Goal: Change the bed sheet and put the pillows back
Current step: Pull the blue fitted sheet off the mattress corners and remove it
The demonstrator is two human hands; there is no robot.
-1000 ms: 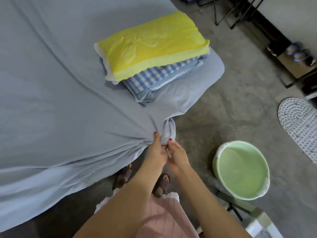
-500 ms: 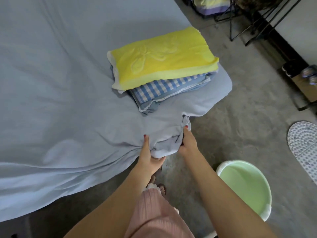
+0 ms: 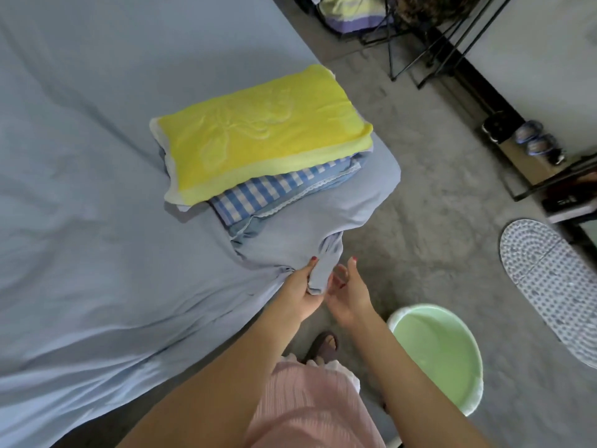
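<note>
a person stands at the side of a bed, looking down at both bare hands. the left hand [image 3: 302, 287] grips a bunched fold of the pale blue sheet [image 3: 97, 221] at the bed's edge, thumb on top and fingers curled under the cloth. the right hand [image 3: 347, 294] hovers just beside that fold with fingers loosely spread, palm turned toward it, holding nothing.

the sheet covers the bed, with wrinkles fanning out from the gripped fold, and its edge hangs loose along the near side. the step in hand looks like fitting or tucking the sheet at this side, so the task seems partly done. the next move likely calls for the right hand to take the cloth too, then for both to pull it taut and tuck it under.

a yellow pillow [image 3: 258, 134] lies on top of a blue checked pillow [image 3: 277, 192], stacked near the bed's corner just beyond the hands; they appear not yet put in their final place.

the floor [image 3: 420, 205] is grey concrete. a pale green basin [image 3: 439, 354] sits on it near the person's right arm. a dotted mat [image 3: 549, 279] lies further right. dark metal racks [image 3: 452, 43] and shoes [image 3: 533, 140] stand along the far wall. one sandalled foot [image 3: 324, 345] shows below the hands, above a pink garment [image 3: 307, 412].
</note>
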